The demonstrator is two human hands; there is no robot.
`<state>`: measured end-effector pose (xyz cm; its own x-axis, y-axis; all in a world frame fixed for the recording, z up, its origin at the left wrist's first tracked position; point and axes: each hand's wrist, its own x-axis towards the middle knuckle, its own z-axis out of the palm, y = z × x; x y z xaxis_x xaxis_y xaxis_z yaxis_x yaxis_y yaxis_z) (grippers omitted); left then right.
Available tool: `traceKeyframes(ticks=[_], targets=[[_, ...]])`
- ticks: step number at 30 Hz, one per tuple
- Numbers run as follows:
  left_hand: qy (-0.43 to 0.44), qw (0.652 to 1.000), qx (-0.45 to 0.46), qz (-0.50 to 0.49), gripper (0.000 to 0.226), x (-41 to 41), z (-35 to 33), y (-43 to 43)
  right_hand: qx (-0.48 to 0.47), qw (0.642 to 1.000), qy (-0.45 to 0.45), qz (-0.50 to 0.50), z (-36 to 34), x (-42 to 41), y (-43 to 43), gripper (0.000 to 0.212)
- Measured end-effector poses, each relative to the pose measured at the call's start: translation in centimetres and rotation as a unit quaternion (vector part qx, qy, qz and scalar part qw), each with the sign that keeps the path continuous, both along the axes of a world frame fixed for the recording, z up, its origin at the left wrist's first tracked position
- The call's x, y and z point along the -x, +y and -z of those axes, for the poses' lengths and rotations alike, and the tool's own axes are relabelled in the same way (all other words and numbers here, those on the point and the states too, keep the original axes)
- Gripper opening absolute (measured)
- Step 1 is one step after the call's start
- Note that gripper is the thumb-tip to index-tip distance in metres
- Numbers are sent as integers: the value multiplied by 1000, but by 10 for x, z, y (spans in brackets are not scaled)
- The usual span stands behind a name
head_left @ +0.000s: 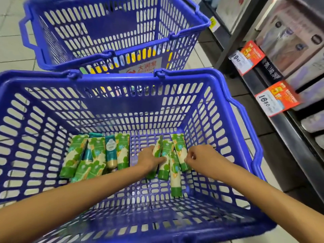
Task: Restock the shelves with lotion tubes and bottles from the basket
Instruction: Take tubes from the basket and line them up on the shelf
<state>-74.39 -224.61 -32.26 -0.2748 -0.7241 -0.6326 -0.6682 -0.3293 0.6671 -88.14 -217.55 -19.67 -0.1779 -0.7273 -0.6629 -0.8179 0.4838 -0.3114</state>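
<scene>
A blue plastic basket (245,120) fills the lower view, with several green-and-cream lotion tubes on its floor. One cluster of tubes (94,155) lies at the left, with a teal-capped tube (110,149) among them. A second cluster (175,165) lies at the middle right. My left hand (149,159) reaches into the basket and its fingers curl around a tube (157,149) in the right cluster. My right hand (199,157) hovers just right of that cluster, fingers curled near another tube (181,151); whether it grips it I cannot tell.
A second blue basket (175,37) stands beyond the first on the tiled floor, with colourful items low inside. Dark metal shelving (280,123) runs along the right, carrying boxed goods and red-and-white price tags (277,100).
</scene>
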Motion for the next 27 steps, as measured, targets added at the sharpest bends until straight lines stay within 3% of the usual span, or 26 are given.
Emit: traceKeyframes(ticks=[6,9,12,14,16,19,20,22,25,27], targets=[[41,993,-93,-57,10,-5,-4,-11,-90,991,-58,75,14,-4,-39,27],[83,986,-129,-68,20,-20,-7,-18,-183,978,-67,68,31,-13,-63,16],[128,974,-169,-77,37,-39,-7,-17,-277,960,-34,14,52,-23,-61,25],[169,953,-230,-103,42,-50,-5,-16,-265,964,-30,-9,66,-30,-54,20],[220,922,-287,-138,29,-54,-3,-15,-268,962,-15,-43,75,-41,-42,16],[254,903,-302,-170,10,-52,-4,-22,-221,971,31,-83,94,-58,-24,27],[263,898,-307,-173,12,-52,-6,-25,-199,977,41,-65,101,-60,-18,30],[274,896,-312,-157,14,-52,-9,-30,-168,985,24,32,107,-58,-14,11],[284,904,-296,-124,15,-52,-10,-36,-104,979,-54,167,103,-42,-21,58],[303,903,-286,-107,20,-52,-15,-39,-34,964,-121,236,97,-32,-28,55]])
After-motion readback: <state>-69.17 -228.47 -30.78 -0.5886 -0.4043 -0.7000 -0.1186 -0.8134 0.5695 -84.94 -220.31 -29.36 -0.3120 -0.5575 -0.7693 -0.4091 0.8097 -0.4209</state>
